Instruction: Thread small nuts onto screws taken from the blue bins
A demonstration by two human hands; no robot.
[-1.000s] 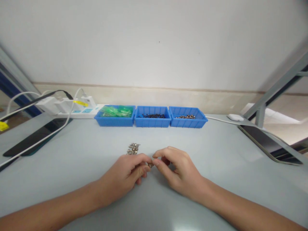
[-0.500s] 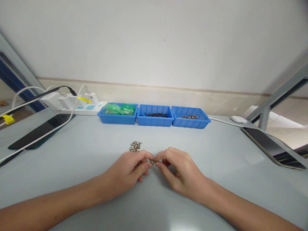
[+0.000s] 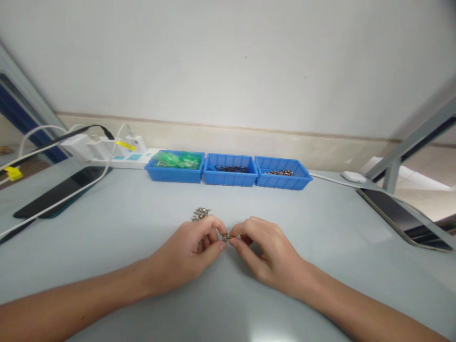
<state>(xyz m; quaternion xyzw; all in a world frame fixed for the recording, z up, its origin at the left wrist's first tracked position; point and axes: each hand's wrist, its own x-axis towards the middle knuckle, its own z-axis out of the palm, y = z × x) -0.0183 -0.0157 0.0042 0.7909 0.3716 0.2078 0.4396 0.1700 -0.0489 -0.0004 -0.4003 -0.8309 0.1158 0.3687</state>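
Between my hands is a small metal screw piece (image 3: 227, 237), lying roughly sideways above the grey table. My left hand (image 3: 194, 247) pinches its left end between thumb and index finger. The other end is in the fingertips of my right hand (image 3: 267, 247). Just behind my left hand lies a small pile of silvery metal screws (image 3: 201, 213), partly hidden by that hand. The fine shape of the held piece is too small to make out.
Three blue bins stand along the wall: one with green plastic bags (image 3: 178, 160), one with dark screws (image 3: 231, 169), one with brownish metal parts (image 3: 281, 173). Phones (image 3: 64, 192) (image 3: 399, 218), cables, a power strip (image 3: 124, 161) and a white case (image 3: 353, 177) lie at the sides.
The index finger of my left hand has lifted and curved more, and its thumb has shifted slightly. My right hand has hardly moved. The metal piece remains between both hands.
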